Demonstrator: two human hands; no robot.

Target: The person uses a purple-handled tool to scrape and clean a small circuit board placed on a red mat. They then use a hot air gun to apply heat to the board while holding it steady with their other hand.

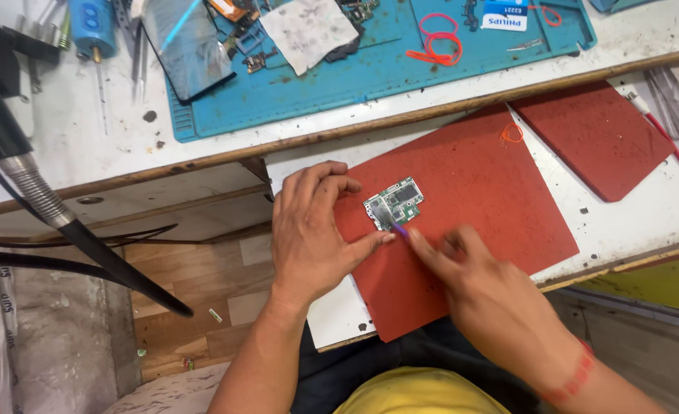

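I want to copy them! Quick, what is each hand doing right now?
Left hand: open, fingers steadying the small circuit board on the red mat.
Right hand: closed on a thin purple tool, tip at the board.

Blue-and-white package on teal mat; dark phone screen leftward

We see two bare forearms with no sleeves on them. Our left hand wears no ring, watch or band. Our right hand has a red thread bracelet wound round the wrist. Below the bracelet, toward our body, a yellow shirt shows above dark trousers.
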